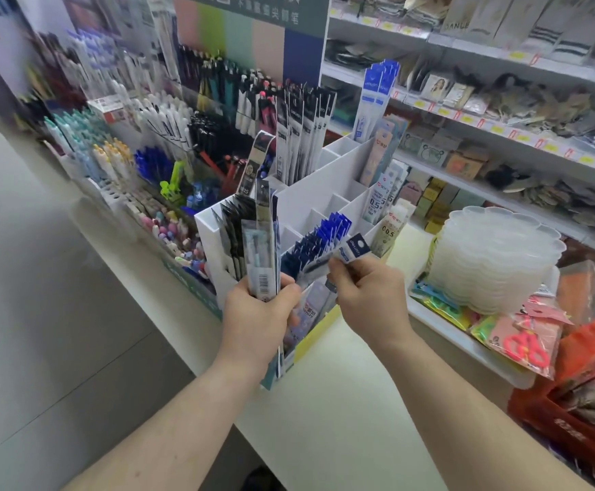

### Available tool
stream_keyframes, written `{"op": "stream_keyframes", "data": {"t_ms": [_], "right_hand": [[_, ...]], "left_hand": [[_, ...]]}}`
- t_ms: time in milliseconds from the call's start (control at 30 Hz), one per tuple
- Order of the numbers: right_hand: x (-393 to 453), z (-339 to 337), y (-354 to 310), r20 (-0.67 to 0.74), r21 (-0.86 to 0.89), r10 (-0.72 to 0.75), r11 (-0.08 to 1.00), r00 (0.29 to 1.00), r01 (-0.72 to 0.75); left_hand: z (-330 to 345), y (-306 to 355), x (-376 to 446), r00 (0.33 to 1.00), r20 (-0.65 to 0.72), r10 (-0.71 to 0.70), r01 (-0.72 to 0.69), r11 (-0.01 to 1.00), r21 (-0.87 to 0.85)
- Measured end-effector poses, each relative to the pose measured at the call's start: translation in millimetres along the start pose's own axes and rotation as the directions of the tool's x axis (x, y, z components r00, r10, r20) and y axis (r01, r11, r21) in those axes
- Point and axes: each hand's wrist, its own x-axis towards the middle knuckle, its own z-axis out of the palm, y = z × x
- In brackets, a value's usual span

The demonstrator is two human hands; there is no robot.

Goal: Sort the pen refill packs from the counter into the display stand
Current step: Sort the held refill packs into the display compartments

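Note:
My left hand (259,315) grips a bundle of upright pen refill packs (262,253), barcode side towards me, in front of the white display stand (310,193). My right hand (367,294) pinches a single blue-and-white refill pack (347,251), tilted, just above the front row of blue packs (319,239) in the stand. The stand's stepped compartments hold black packs (230,225) at front left, dark packs (303,132) at the back, and pale packs (383,196) on the right. Some compartments in the middle look bare.
The stand rests on a white counter (342,402). Pen displays (154,136) crowd the left and back. A stack of clear plastic trays (490,256) and bagged goods with pink scissors (522,345) lie to the right. Store shelves (483,129) run behind.

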Motion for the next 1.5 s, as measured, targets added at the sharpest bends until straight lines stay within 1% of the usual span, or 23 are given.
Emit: {"op": "stream_keyframes", "data": {"t_ms": [100,200,300,400,600,667,700,733,767,800,833,867,900,933,967,1033,1100,1167,1233,1300,1367,1467,1500], "right_hand": [[2,11,-1,0.091,-0.164,-0.066,0.983,0.994,0.080],[5,21,1,0.233,-0.309,0.027,0.950,0.972,0.048],[6,30,0,0.301,-0.396,0.075,0.917,0.951,0.053],[6,38,-5,0.394,-0.489,0.140,0.868,0.908,0.079],[9,43,-16,0.412,-0.541,0.221,0.840,0.884,0.042],[11,38,-18,0.444,-0.533,0.262,0.846,0.857,0.018],[11,33,-18,0.458,-0.521,0.284,0.853,0.842,-0.004],[12,27,-17,0.456,-0.500,0.295,0.865,0.840,-0.032],[11,19,-17,0.429,-0.456,0.297,0.886,0.853,-0.079],[9,10,-18,0.377,-0.372,0.296,0.916,0.878,-0.149],[6,-1,-21,0.310,-0.237,0.305,0.942,0.900,-0.237],[2,-13,-27,0.252,-0.066,0.325,0.945,0.911,-0.319],[-1,-26,-34,0.225,0.109,0.353,0.917,0.908,-0.383],[-6,-38,-42,0.236,0.248,0.374,0.869,0.897,-0.428],[-11,-48,-49,0.269,0.334,0.379,0.826,0.885,-0.455],[-21,-62,-59,0.343,0.386,0.348,0.795,0.872,-0.469],[-26,-66,-58,0.360,0.333,0.341,0.822,0.868,-0.461],[-28,-68,-50,0.323,0.314,0.368,0.827,0.872,-0.465],[-29,-74,-43,0.249,0.360,0.389,0.813,0.887,-0.457],[-31,-78,-38,0.179,0.425,0.413,0.786,0.893,-0.449],[-32,-83,-34,0.116,0.495,0.467,0.738,0.877,-0.459],[-28,-95,-27,0.046,0.675,0.566,0.590,0.823,-0.443],[-26,-100,-25,0.034,0.711,0.588,0.554,0.808,-0.433]], "left_hand": [[-2,-2,2,1.000,0.004,-0.006,0.006,1.000,0.002],[-2,-3,4,1.000,0.009,-0.019,0.019,1.000,-0.013],[-3,-4,4,1.000,0.023,-0.016,0.016,1.000,0.004],[-3,-5,5,1.000,0.026,-0.013,0.012,1.000,0.015],[-1,-3,6,0.998,0.066,0.005,-0.006,1.000,0.013],[1,0,5,0.993,0.121,0.002,-0.001,1.000,-0.009],[3,3,4,0.983,0.182,-0.011,0.018,0.999,-0.036],[5,5,3,0.965,0.260,-0.031,0.052,0.996,-0.075],[6,8,2,0.937,0.344,-0.064,0.111,0.986,-0.121],[8,9,1,0.900,0.423,-0.107,0.189,0.969,-0.158],[9,10,2,0.855,0.494,-0.156,0.273,0.946,-0.174],[9,10,2,0.804,0.560,-0.200,0.348,0.922,-0.171],[10,9,3,0.751,0.619,-0.232,0.406,0.900,-0.155],[11,8,4,0.700,0.668,-0.253,0.451,0.882,-0.137],[14,6,4,0.656,0.706,-0.268,0.484,0.867,-0.120],[21,4,4,0.603,0.746,-0.283,0.516,0.852,-0.094],[29,1,4,0.571,0.762,-0.306,0.543,0.837,-0.070],[36,0,4,0.525,0.788,-0.322,0.599,0.797,-0.073],[42,0,5,0.480,0.817,-0.318,0.659,0.746,-0.097],[47,3,2,0.470,0.819,-0.328,0.665,0.742,-0.084],[53,3,0,0.475,0.814,-0.335,0.629,0.776,-0.048],[60,1,-2,0.528,0.777,-0.344,0.554,0.832,-0.008],[61,0,-3,0.540,0.765,-0.351,0.537,0.843,0.008]]}}
